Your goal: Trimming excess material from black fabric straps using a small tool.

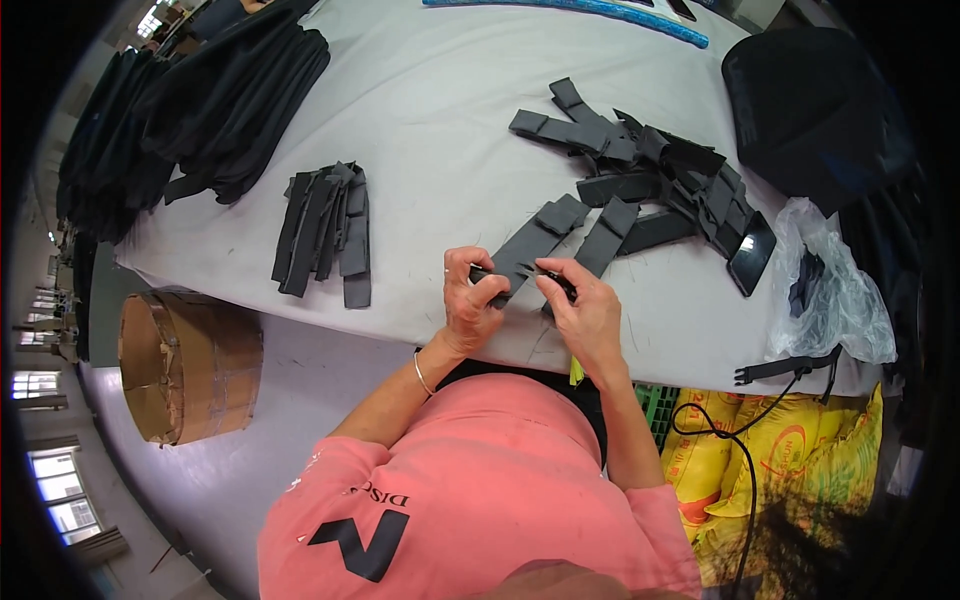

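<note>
My left hand (470, 305) is closed on the near end of a dark grey fabric strip (530, 243), which slants away over the table's front edge area. Close beside it, my right hand (590, 315) grips a small dark tool with a pointed tip, resembling thread snips (556, 280); the tip touches or nearly touches the strip. Another grey strip (606, 236) lies just beyond my right fingers. Farther right is a loose heap of similar grey strips (690, 170). A neater bundle of strips (325, 230) rests to the left of my hands.
Dark fabric pieces (240, 100) are piled at the far left of the white-covered table (430, 150). On the right are a phone (752, 252), a clear plastic bag (840, 300) and a black strap (790, 367). Below stand a cardboard drum (190, 365) and yellow sacks (790, 440).
</note>
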The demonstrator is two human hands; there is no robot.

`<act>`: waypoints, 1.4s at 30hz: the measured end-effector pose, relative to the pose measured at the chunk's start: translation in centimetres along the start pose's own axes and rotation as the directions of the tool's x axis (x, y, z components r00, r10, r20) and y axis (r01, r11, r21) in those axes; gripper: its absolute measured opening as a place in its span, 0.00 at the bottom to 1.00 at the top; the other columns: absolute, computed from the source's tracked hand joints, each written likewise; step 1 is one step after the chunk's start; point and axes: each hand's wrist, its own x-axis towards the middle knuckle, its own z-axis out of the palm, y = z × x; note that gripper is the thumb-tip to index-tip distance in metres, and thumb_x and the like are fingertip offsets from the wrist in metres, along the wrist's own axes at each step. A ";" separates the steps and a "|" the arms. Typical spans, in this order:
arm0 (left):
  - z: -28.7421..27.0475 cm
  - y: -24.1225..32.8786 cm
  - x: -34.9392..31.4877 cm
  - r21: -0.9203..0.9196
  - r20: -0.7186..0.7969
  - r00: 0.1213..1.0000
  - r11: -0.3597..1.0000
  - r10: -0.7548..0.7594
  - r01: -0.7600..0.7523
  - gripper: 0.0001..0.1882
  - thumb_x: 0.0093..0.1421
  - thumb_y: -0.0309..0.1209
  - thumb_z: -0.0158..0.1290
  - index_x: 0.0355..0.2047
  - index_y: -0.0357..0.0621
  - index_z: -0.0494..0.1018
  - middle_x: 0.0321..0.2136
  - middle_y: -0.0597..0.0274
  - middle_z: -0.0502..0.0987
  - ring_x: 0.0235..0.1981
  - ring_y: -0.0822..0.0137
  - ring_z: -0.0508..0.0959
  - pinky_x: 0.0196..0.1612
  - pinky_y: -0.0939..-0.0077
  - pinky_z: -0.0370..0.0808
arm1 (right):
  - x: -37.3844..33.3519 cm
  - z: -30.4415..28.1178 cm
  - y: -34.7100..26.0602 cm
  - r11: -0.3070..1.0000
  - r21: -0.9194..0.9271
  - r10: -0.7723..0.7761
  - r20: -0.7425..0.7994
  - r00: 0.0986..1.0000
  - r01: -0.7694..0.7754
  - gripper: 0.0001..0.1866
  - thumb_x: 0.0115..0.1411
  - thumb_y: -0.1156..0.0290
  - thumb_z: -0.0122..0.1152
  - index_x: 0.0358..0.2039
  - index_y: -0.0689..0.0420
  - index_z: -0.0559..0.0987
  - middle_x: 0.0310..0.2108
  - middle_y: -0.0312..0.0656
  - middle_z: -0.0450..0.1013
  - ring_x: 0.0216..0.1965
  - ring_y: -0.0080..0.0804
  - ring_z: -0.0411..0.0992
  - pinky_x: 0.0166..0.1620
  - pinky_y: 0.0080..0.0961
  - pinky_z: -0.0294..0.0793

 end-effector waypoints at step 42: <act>-2.1 -0.8 1.1 -0.460 0.868 0.353 -0.296 -0.350 0.837 0.25 0.64 0.47 0.49 0.55 0.49 0.59 0.47 0.58 0.73 0.49 0.66 0.74 0.54 0.62 0.70 | 0.7 2.6 2.6 0.966 0.193 -0.190 0.091 0.978 0.170 0.18 0.46 0.82 0.62 0.40 0.55 0.78 0.34 0.42 0.75 0.34 0.35 0.76 0.38 0.24 0.74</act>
